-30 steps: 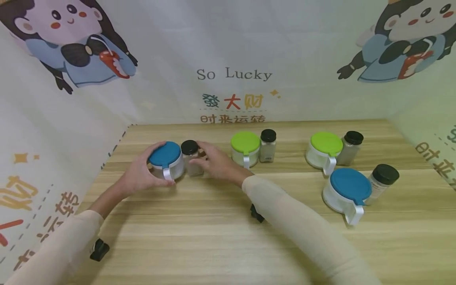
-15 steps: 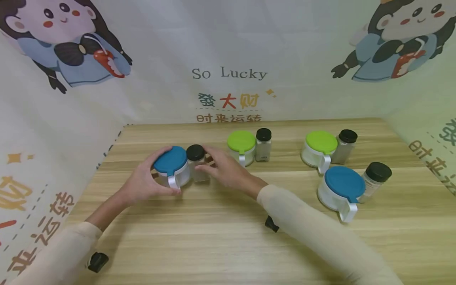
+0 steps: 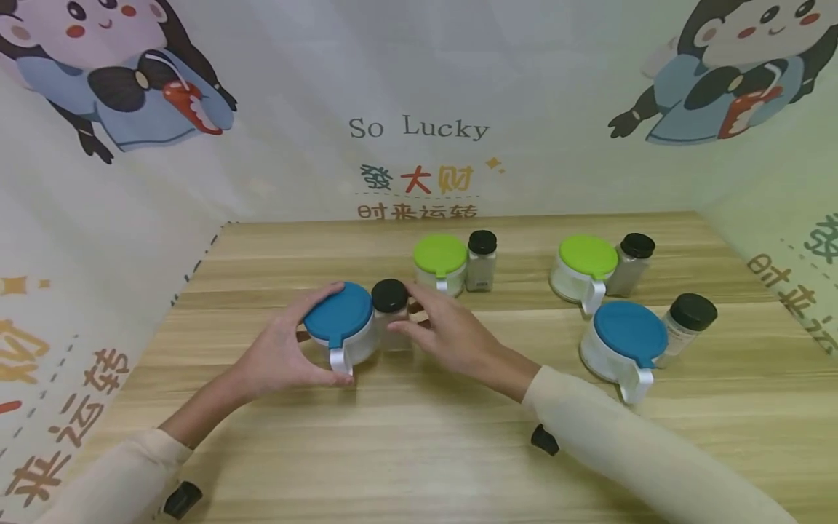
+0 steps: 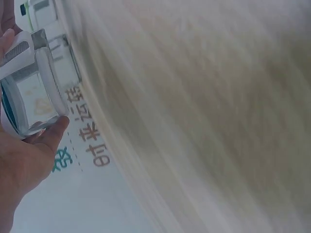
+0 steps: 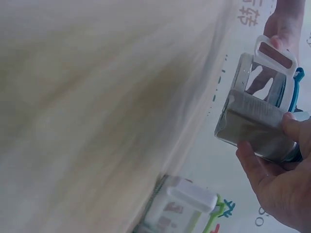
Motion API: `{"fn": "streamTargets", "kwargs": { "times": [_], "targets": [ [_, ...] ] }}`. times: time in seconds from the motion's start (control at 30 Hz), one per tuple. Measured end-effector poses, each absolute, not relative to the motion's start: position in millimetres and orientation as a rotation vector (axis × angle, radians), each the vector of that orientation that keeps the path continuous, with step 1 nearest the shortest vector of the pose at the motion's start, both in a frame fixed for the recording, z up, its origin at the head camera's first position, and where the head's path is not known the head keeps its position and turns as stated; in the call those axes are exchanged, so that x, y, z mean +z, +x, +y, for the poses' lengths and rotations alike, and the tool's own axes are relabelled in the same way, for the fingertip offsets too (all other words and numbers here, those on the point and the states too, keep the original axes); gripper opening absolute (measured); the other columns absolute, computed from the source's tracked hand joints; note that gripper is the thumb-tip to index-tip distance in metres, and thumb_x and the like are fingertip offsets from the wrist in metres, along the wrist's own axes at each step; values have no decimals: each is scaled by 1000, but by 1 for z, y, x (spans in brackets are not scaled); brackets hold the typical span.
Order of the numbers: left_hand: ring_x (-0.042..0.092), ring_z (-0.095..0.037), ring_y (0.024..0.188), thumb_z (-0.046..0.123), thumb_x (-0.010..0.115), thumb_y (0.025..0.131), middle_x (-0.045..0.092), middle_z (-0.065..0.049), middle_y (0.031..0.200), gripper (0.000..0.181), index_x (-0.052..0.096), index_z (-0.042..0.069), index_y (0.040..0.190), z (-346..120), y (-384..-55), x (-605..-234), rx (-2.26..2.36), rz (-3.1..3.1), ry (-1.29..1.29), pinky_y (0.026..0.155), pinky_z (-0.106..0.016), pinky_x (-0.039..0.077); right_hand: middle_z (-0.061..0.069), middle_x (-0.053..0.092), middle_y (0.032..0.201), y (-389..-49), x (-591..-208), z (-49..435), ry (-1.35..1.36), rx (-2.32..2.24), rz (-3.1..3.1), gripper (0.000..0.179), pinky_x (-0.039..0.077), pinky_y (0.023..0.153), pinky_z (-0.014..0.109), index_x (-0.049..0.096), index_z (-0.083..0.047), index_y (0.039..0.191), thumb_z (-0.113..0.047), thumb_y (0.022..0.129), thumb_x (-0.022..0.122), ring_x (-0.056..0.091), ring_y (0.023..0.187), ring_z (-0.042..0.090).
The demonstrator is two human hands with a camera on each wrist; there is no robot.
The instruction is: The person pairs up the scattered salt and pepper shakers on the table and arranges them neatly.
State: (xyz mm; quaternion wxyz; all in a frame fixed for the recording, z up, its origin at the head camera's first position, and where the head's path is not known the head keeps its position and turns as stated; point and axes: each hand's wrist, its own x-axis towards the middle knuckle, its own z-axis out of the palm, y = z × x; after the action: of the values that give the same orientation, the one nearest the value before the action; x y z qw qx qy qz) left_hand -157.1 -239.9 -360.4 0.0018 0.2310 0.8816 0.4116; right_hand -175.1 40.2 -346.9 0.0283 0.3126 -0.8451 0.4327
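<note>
My left hand (image 3: 281, 356) wraps round a clear jar (image 3: 340, 313) with a blue lid and a white handle. In the left wrist view a finger reaches under the base of the glass jar (image 4: 39, 99). My right hand (image 3: 468, 338) grips a square shaker bottle (image 3: 390, 298) with a black cap, thumb on one side and fingers on the other. Grey contents fill the shaker bottle (image 5: 252, 121) in the right wrist view. Jar and bottle are held side by side, and both wrist views show backdrop between their bases and the tabletop.
Behind them stand a green-lidded jar (image 3: 440, 256) and a black-capped bottle (image 3: 481, 262). At the right are another green-lidded jar (image 3: 587, 258) with a bottle (image 3: 633, 266), and a blue-lidded jar (image 3: 628, 335) with a bottle (image 3: 690, 316). A printed cloth (image 3: 294, 145) borders the wooden table (image 3: 425, 451).
Both hands have come nearer to me and to the right, carrying the blue-lidded jar and the shaker bottle together. The other jars and bottles keep their places on the table.
</note>
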Motion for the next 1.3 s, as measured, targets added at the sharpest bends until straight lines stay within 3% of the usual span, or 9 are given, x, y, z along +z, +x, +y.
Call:
{"fn": "streamTargets", "kwargs": {
  "times": [0.13, 0.37, 0.6, 0.9, 1.3],
  "targets": [
    [46, -38, 132, 37, 99, 64, 35, -11, 155, 115, 33, 35, 158, -230, -154, -365, 1269, 2752, 754, 96, -57, 50, 10, 58, 140, -166, -352, 53, 945, 1359, -2620, 61, 55, 92, 39, 46, -4, 150, -25, 99, 70, 62, 116, 24],
    [45, -33, 133, 35, 100, 62, 36, -7, 155, 115, 35, 36, 156, -203, -151, -366, 1298, 2735, 781, 99, -54, 49, 6, 63, 132, -157, -352, 76, 941, 1455, -2532, 57, 56, 88, 31, 49, -5, 149, -16, 97, 71, 63, 114, 23],
    [48, -31, 132, 35, 101, 60, 41, -8, 151, 117, 36, 27, 157, -173, -154, -372, 1268, 2764, 911, 100, -49, 49, 11, 64, 130, -151, -358, 100, 885, 1589, -2474, 51, 57, 87, 32, 55, -4, 143, -5, 94, 72, 62, 115, 31],
    [49, -27, 131, 42, 100, 60, 45, -7, 147, 118, 36, 26, 157, -141, -164, -376, 1203, 2828, 981, 103, -51, 46, 14, 61, 136, -147, -359, 125, 689, 1579, -2522, 49, 57, 88, 37, 58, -3, 140, -4, 93, 73, 60, 117, 34],
    [47, -28, 133, 39, 100, 61, 42, -7, 149, 117, 34, 25, 157, -118, -172, -381, 1233, 2751, 955, 104, -52, 45, 16, 61, 135, -151, -367, 147, 704, 1559, -2544, 51, 56, 88, 35, 58, 0, 139, 0, 91, 75, 61, 118, 37]
  ]
}}
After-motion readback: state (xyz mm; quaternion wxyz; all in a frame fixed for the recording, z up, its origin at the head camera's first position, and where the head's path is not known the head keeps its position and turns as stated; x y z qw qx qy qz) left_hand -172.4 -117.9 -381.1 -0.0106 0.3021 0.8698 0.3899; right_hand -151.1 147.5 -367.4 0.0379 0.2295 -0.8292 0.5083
